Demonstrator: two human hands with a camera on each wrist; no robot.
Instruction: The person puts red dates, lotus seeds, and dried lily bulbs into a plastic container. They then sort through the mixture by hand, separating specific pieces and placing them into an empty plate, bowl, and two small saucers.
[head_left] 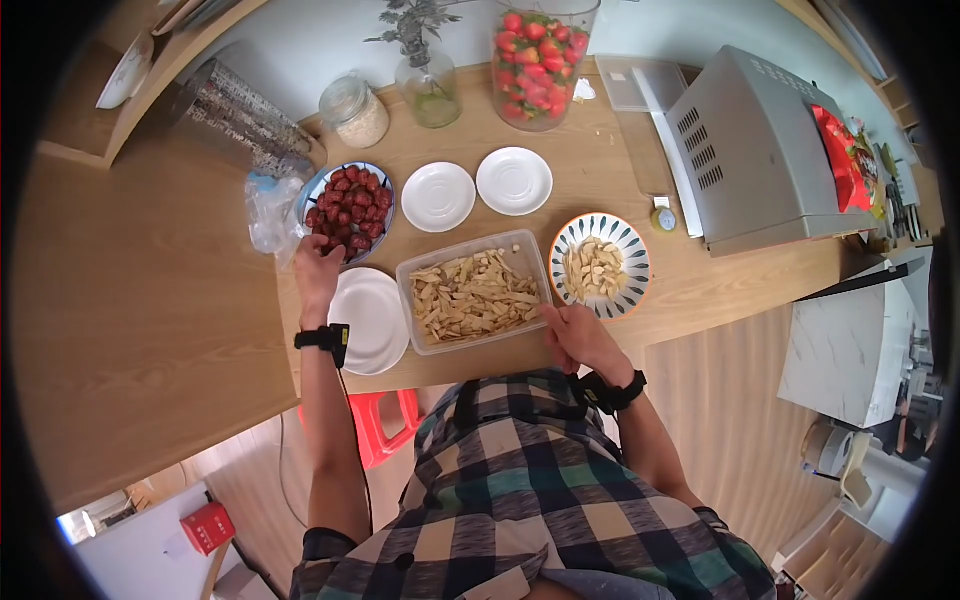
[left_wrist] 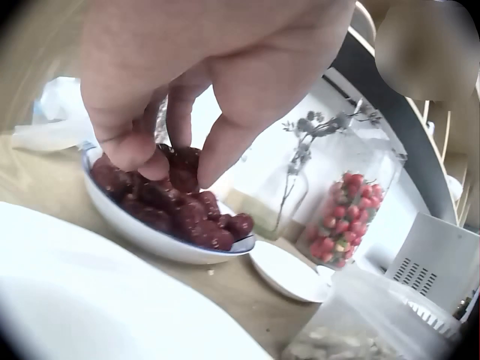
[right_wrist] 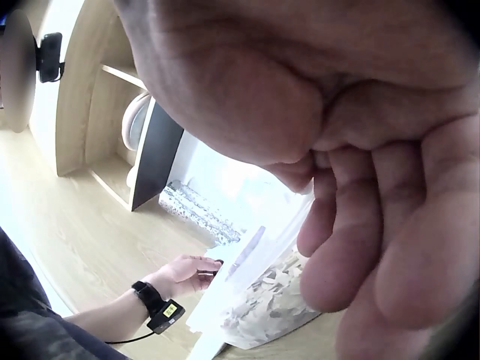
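My left hand (head_left: pixel 318 270) reaches into the near side of a bowl (left_wrist: pixel 135 230) heaped with dried red dates (head_left: pixel 355 205). In the left wrist view its thumb and fingertips pinch a dark wrinkled red date (left_wrist: pixel 184 174) at the top of the heap. A clear plastic box (head_left: pixel 402 300) full of pale dried slices (head_left: pixel 470 295) lies between my hands. Beside the box's right near corner is my right hand (head_left: pixel 583 338), its fingers loosely bent with nothing in them. The right wrist view shows the fingers (right_wrist: pixel 341 240) hanging relaxed in front of the box.
A white plate (head_left: pixel 370 325) lies left of the box; two small saucers (head_left: pixel 439 197) sit behind it. To the right stands a patterned plate (head_left: pixel 640 270) of pale pieces (head_left: pixel 597 265). Strawberries in a tall container (head_left: pixel 540 70), a vase (head_left: pixel 430 90), a jar (head_left: pixel 355 110) and a microwave (head_left: pixel 750 150) line the back.
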